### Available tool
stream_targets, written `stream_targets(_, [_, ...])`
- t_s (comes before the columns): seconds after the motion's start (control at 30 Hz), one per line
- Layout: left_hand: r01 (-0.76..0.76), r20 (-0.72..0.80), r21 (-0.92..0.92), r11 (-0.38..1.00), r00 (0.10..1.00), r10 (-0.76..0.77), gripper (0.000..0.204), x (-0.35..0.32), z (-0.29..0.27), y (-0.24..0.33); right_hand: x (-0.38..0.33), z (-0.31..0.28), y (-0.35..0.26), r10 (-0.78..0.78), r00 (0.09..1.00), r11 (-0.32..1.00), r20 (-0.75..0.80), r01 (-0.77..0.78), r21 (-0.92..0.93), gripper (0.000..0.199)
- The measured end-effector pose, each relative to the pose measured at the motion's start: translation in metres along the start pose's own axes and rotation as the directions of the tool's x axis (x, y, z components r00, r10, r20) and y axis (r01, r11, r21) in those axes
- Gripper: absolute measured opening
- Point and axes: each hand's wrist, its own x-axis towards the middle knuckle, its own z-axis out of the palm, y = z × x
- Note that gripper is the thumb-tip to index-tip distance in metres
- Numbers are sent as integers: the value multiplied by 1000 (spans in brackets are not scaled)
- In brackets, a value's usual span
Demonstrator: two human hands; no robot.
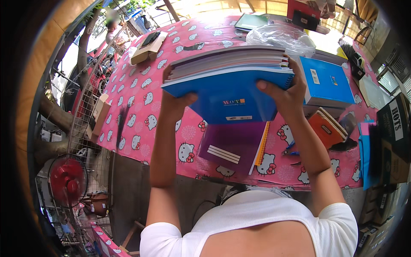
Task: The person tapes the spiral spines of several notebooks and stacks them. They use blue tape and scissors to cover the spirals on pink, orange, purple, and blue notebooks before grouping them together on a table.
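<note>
Both my hands hold up a thick stack of notebooks (222, 96) above the table, its blue cover facing me and the page edges showing along the top. My left hand (176, 103) grips the left end, thumb on the blue cover. At the right end, beside the spiral binding, my right hand (287, 92) does the same; most fingers of both hands are hidden behind the stack. Below it lies a purple notebook (233, 143) with white lines on its cover, next to a yellow spiral-bound edge (262, 150). Blue-handled pliers (291, 150) rest to the right of these.
A pile of blue notebooks (327, 81) stands at the right, with an orange notebook (327, 128) in front. Clear plastic wrap (280, 38) lies at the back. An open cardboard box (149, 48) sits far left. Dark cartons (394, 124) flank the table's right side; a red fan (67, 182) stands lower left.
</note>
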Motion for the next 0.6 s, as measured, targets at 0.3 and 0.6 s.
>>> stream_targets(0.3, [368,-60,374,852,926,-373,100,-75,-23,-30,-67,-35,50,142,970,989,195,-129,-78,101])
stream_targets(0.6, [119,-1,100,988,993,-120,75,-89,11,-92,-89,-30,132,140,975,990,174,-142,-3,86])
